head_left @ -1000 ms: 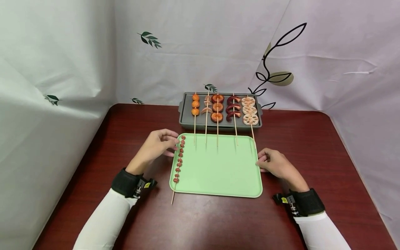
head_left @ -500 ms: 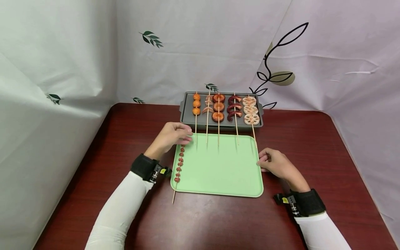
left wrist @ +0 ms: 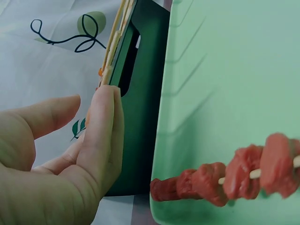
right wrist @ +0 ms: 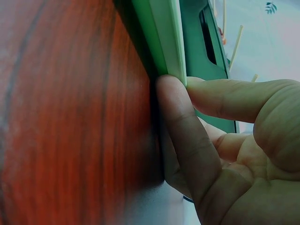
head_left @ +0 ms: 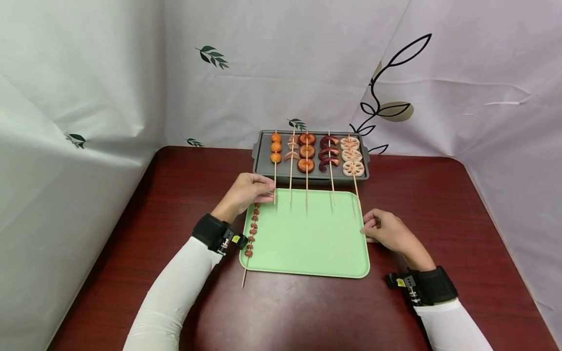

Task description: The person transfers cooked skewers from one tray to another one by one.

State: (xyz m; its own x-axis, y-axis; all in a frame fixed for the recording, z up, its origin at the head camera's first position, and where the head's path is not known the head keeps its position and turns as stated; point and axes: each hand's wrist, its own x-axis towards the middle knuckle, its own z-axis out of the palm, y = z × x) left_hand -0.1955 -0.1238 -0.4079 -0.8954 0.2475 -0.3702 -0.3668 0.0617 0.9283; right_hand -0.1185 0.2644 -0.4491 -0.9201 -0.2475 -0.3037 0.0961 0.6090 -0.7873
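My left hand [head_left: 250,190] is over the far left corner of a light green tray [head_left: 309,239]. Its fingertips are at the stick of a skewer of orange balls [head_left: 275,147]; in the left wrist view a gap shows between thumb and straight forefinger [left wrist: 101,126]. Along the tray's left side lies a skewer of red meat pieces [head_left: 252,231], its handle past the near rim and its far end hidden by the hand in the head view. My right hand [head_left: 388,231] pinches the tray's right rim [right wrist: 171,42] between thumb and forefinger.
Behind the tray a dark grey grill pan [head_left: 261,168] bears several skewers: pale curved pieces [head_left: 291,155], brown round slices [head_left: 306,165], dark red tentacles [head_left: 328,152] and lotus root slices [head_left: 352,168]. Their sticks reach over the tray's far edge. All stand on a dark red table [head_left: 421,187].
My left hand has moved right from the tray's left edge to the stick of the orange-ball skewer. The right hand has stayed on the tray's rim, and the skewers lie as before.
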